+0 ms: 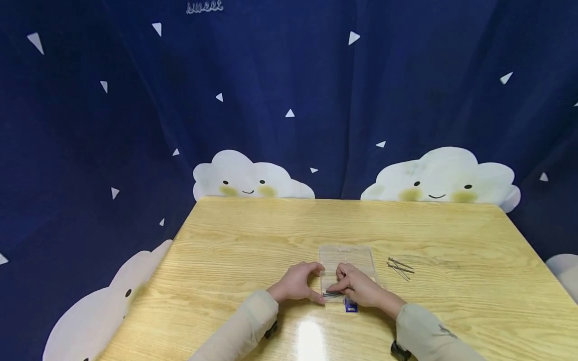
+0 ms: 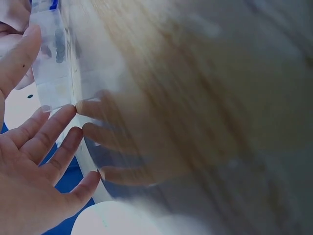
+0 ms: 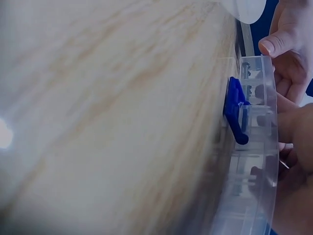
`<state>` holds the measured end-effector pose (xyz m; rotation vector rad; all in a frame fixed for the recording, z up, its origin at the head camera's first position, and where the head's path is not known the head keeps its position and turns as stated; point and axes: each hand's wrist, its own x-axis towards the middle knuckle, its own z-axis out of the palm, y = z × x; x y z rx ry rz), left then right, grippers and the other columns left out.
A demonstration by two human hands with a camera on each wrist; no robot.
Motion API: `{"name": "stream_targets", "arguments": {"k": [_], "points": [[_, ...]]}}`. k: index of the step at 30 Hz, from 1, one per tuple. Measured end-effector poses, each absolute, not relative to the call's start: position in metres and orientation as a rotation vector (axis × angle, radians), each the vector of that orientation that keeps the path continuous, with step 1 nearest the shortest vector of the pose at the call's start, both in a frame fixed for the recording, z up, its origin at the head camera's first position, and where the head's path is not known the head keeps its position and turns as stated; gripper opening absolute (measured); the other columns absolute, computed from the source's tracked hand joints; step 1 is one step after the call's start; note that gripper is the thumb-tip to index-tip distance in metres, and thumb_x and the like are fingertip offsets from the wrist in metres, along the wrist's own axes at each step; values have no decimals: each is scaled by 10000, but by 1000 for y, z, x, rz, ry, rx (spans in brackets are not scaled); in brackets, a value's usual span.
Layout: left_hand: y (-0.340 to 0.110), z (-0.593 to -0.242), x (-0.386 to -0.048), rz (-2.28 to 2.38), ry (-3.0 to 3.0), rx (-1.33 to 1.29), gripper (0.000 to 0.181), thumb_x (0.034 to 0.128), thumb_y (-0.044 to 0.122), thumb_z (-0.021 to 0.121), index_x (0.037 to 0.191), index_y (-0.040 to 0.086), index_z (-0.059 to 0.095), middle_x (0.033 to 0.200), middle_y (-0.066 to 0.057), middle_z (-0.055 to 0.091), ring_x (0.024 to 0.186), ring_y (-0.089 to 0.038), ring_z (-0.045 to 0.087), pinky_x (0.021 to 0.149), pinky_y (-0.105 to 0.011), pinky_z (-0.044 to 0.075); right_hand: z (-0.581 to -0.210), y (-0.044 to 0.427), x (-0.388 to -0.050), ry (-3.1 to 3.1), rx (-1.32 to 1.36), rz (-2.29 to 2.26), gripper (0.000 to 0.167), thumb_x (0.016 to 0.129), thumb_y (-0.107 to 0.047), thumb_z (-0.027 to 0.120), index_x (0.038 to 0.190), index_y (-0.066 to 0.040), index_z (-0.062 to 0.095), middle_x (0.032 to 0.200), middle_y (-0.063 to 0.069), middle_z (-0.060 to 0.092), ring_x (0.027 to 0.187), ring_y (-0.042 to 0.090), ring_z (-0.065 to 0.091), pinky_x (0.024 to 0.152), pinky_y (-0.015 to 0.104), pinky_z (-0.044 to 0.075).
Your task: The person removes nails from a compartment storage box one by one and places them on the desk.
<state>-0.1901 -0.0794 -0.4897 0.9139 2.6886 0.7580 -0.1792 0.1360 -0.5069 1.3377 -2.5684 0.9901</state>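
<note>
A clear plastic compartment box (image 1: 368,255) lies on the table with its lid open. A blue latch (image 3: 234,110) sits on its front side. Several dark nails or screws (image 1: 332,295) lie in the front left compartment. My left hand (image 1: 298,282) touches the box's left side, thumb near the front corner and fingers spread towards the back. In the left wrist view its fingers are nearly straight, with tips low beside the box. My right hand (image 1: 358,287) reaches into the box, fingertips at the dark pieces. Whether it pinches one is hidden.
Several long nails or screws (image 1: 400,268) lie loose on the wooden table (image 1: 244,235) to the right of the box. Behind the table hangs a dark blue curtain (image 1: 271,75) with white clouds and triangles.
</note>
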Motion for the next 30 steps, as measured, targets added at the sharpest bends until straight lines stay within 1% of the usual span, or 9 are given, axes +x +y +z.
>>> {"name": "stream_targets", "arguments": {"k": [3,9,12,19,23,30], "points": [[-79,-490,-190,761,2688,908,695,626,419,810,1196,132,534,1062,35,622,1022,-138,521,989,-402,326,-506,135,-179,-2575,1367,957,401,678,145,625,953,-126,736,760,-74,253,715,68,265,624,188,251],[-79,-492,-191,754,2699,912,690,617,427,812,1185,147,538,1046,50,622,1001,-133,527,922,-355,382,-500,133,-177,-2648,1397,878,420,741,126,589,1028,-153,714,754,-83,246,713,69,246,633,190,238],[-79,-491,-191,754,2698,913,686,625,430,807,1188,148,535,1053,42,621,1009,-141,527,922,-349,384,-497,132,-177,-2687,1413,847,432,757,128,567,1047,-160,706,756,-84,254,718,73,240,634,200,233],[-79,-489,-192,766,2690,923,680,627,418,811,1182,136,537,1049,29,627,990,-149,528,886,-316,401,-495,131,-179,-2685,1472,802,440,766,122,557,1045,-184,705,763,-90,271,720,66,230,632,197,225],[-79,-488,-192,761,2691,917,677,628,418,810,1182,143,535,1048,31,626,993,-147,526,888,-306,397,-495,131,-181,-2670,1498,794,442,755,123,560,1034,-187,707,767,-90,295,720,62,230,633,193,223],[-79,-486,-191,749,2702,909,679,620,409,816,1178,136,540,1053,29,627,1000,-142,521,899,-330,389,-496,133,-183,-2587,1525,818,329,774,76,589,951,-177,705,769,-86,308,733,50,253,644,187,256]]}}
